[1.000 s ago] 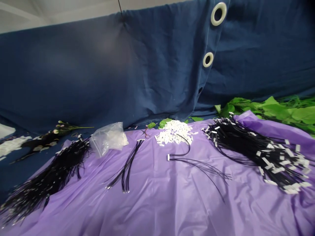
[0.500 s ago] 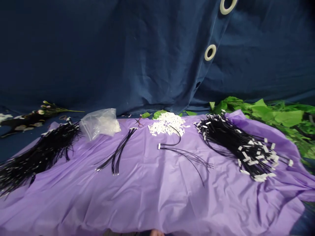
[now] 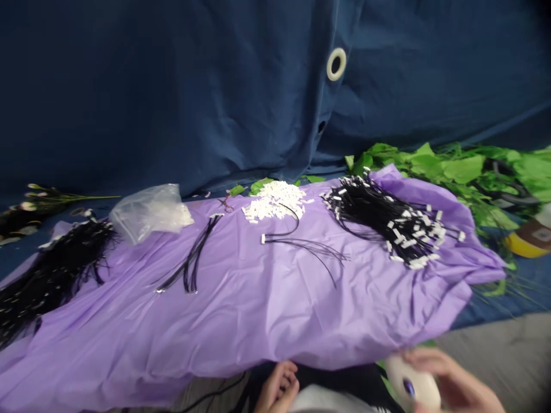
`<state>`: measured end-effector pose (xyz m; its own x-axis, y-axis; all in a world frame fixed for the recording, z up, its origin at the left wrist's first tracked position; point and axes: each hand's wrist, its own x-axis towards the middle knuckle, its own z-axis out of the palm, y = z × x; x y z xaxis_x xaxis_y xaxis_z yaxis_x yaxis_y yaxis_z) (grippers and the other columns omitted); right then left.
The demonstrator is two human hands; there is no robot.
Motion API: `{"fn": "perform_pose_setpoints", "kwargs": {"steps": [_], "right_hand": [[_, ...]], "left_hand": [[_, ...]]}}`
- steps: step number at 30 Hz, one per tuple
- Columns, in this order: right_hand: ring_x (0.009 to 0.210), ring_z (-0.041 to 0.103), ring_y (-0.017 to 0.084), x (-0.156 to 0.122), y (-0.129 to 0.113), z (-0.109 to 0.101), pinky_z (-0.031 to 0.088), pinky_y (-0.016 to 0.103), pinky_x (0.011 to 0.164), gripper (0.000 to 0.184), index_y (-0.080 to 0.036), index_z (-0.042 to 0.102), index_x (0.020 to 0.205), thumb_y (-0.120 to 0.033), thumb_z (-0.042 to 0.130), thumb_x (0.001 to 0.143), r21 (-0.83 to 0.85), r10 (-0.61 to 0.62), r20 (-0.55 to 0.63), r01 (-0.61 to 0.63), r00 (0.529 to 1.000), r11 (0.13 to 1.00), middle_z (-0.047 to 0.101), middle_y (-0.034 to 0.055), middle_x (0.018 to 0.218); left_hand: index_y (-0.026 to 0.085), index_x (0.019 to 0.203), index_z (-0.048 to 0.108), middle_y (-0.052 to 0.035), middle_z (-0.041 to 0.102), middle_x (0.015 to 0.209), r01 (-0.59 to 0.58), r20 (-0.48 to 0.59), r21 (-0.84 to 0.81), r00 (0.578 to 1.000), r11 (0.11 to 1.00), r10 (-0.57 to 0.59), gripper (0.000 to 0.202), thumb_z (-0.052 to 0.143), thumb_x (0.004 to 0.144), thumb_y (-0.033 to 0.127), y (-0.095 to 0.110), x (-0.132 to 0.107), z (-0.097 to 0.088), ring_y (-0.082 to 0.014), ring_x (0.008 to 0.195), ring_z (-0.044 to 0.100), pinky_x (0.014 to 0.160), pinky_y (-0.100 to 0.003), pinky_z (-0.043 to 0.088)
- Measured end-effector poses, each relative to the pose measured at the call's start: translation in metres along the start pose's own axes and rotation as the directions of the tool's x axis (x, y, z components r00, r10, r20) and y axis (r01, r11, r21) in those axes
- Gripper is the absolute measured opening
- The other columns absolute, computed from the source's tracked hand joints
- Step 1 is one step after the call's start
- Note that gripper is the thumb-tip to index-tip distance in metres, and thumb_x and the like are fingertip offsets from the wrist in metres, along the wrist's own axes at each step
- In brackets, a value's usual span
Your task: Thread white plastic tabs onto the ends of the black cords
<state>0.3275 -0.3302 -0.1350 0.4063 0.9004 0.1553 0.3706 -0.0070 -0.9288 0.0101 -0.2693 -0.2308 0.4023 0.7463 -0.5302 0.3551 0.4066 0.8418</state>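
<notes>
My left hand is at the front edge of the purple cloth, fingers curled in and nothing visible in them. My right hand, slightly blurred, is at the lower right, its fingers around a smooth cream rounded object with a dark purple oval on it. On the cloth lies one black wire harness with a white connector, its wires fanned to the right. Left of it is a small bundle of black wires. Behind them is a heap of small white connectors.
A large pile of black wires with white connectors lies at the right, another wire pile at the left. A clear plastic bag is beside it. Green leaves, a yellow-and-brown container and a dark blue curtain surround the cloth.
The view has swung right and down. My left hand shows more, and my right hand has come into view with the cream rounded object. The wires and connectors on the cloth lie as before.
</notes>
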Motion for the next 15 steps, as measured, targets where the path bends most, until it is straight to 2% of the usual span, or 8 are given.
{"fn": "perform_pose_setpoints", "kwargs": {"steps": [1,2,4,5,9,12,14,15], "right_hand": [[0.084,0.069,0.023,0.006,-0.006,0.004,0.061,0.035,0.072,0.043,-0.026,0.068,0.084,-0.049,0.089,0.054,0.141,-0.203,-0.05,0.208,0.978,0.968,0.068,0.0047,0.086],[0.085,0.07,0.024,0.013,-0.013,0.008,0.062,0.038,0.074,0.047,-0.026,0.068,0.087,-0.046,0.091,0.051,0.236,-0.306,-0.134,0.33,0.943,0.914,0.068,0.0046,0.086],[0.086,0.071,0.024,0.029,-0.029,0.019,0.061,0.04,0.079,0.047,-0.025,0.068,0.089,-0.042,0.091,0.053,0.319,-0.357,-0.238,0.42,0.903,0.85,0.067,0.0049,0.087],[0.087,0.071,0.023,0.036,-0.035,0.025,0.061,0.04,0.079,0.047,-0.024,0.068,0.09,-0.042,0.091,0.053,0.338,-0.367,-0.248,0.435,0.897,0.835,0.067,0.0052,0.088],[0.091,0.071,0.024,0.048,-0.043,0.03,0.061,0.039,0.081,0.047,-0.023,0.068,0.093,-0.037,0.091,0.055,0.351,-0.342,-0.233,0.407,0.91,0.843,0.067,0.0066,0.092],[0.093,0.071,0.026,0.041,-0.029,0.014,0.061,0.039,0.081,0.046,-0.024,0.069,0.096,-0.031,0.091,0.057,0.311,-0.303,-0.193,0.351,0.933,0.883,0.069,0.0085,0.097],[0.095,0.071,0.027,0.029,-0.018,-0.002,0.061,0.036,0.08,0.043,-0.025,0.07,0.099,-0.025,0.088,0.06,0.21,-0.223,-0.035,0.225,0.974,0.951,0.07,0.0091,0.099],[0.095,0.071,0.026,0.021,-0.012,-0.008,0.061,0.032,0.078,0.042,-0.025,0.071,0.1,-0.023,0.086,0.061,0.098,-0.129,0.125,0.117,0.984,0.988,0.07,0.0094,0.099]], "left_hand": [[0.018,0.107,0.059,-0.0082,0.061,0.102,-0.015,-0.01,0.025,1.0,1.0,0.016,0.049,0.05,0.083,0.06,0.005,-0.003,0.0,-0.0183,0.093,0.056,0.085,-0.029,0.042],[0.018,0.108,0.058,-0.0086,0.06,0.105,-0.013,-0.003,0.055,1.0,0.998,0.013,0.047,0.048,0.085,0.058,0.01,-0.006,0.0,-0.0191,0.096,0.055,0.088,-0.03,0.042],[0.02,0.11,0.058,-0.0083,0.061,0.107,-0.019,0.036,0.106,0.999,0.994,0.015,0.046,0.049,0.086,0.057,0.015,-0.009,-0.001,-0.0198,0.1,0.055,0.092,-0.031,0.041],[0.021,0.111,0.058,-0.0078,0.062,0.107,-0.021,0.056,0.126,0.998,0.992,0.014,0.046,0.05,0.085,0.057,0.015,-0.009,-0.002,-0.0199,0.1,0.055,0.092,-0.031,0.041],[0.022,0.111,0.059,-0.0065,0.063,0.106,-0.002,0.03,0.192,1.0,0.981,-0.004,0.045,0.047,0.086,0.057,0.005,-0.008,-0.008,-0.0195,0.099,0.057,0.093,-0.032,0.04],[0.022,0.109,0.06,-0.0063,0.063,0.105,0.014,-0.01,0.208,1.0,0.978,-0.012,0.044,0.045,0.086,0.056,-0.001,-0.007,-0.009,-0.0192,0.098,0.058,0.091,-0.032,0.041],[0.021,0.109,0.06,-0.0068,0.064,0.104,0.005,-0.01,0.206,1.0,0.979,-0.003,0.042,0.046,0.086,0.054,0.001,-0.006,-0.008,-0.0189,0.096,0.059,0.09,-0.031,0.042],[0.021,0.109,0.06,-0.0072,0.064,0.103,-0.005,-0.002,0.204,1.0,0.979,0.005,0.04,0.048,0.086,0.052,0.005,-0.006,-0.009,-0.0188,0.096,0.059,0.09,-0.031,0.042]]}}
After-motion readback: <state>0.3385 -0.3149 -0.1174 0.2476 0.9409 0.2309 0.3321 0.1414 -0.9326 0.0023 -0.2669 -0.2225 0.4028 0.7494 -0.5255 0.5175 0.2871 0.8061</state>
